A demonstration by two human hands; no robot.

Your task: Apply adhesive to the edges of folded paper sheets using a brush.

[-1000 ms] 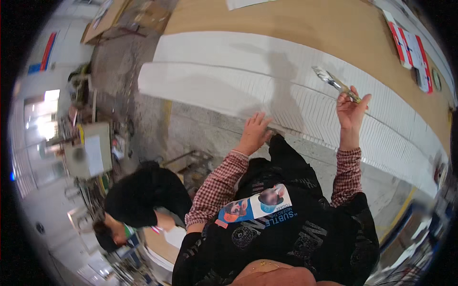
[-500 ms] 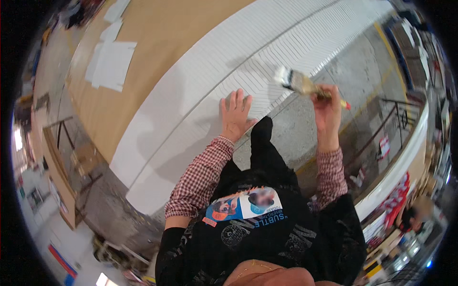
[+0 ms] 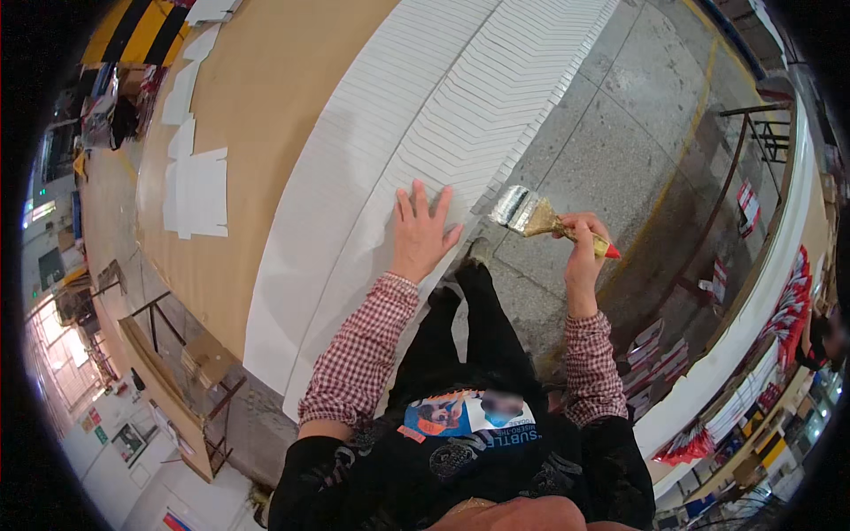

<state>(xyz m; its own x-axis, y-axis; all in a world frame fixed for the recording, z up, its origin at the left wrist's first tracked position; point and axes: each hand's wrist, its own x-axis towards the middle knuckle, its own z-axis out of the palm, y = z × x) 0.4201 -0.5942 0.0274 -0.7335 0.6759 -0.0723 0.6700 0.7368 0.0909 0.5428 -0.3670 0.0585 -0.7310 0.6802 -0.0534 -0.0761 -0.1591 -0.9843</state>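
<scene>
My right hand (image 3: pixel 582 252) grips a flat paintbrush (image 3: pixel 544 218) by its wooden, red-tipped handle. The brush's bristle end points left, at the near edge of the white slatted sheets, close to that edge; whether it touches them I cannot tell. My left hand (image 3: pixel 422 232) lies flat, fingers spread, on the stacked white sheets (image 3: pixel 354 168). These overlap like narrow strips, their edges making a row of fine lines that runs away from me along the table.
Brown board (image 3: pixel 292 53) covers the table beyond the sheets, with white cut pieces (image 3: pixel 197 190) on it. A grey concrete floor (image 3: pixel 620 115) lies to the right. Further right, a second white-edged table (image 3: pixel 757 327) stands on dark metal legs.
The brush in my right hand has come down and nearer to me, from above the strips to their edge. My left hand stays flat on the sheets. The whole view has shifted.
</scene>
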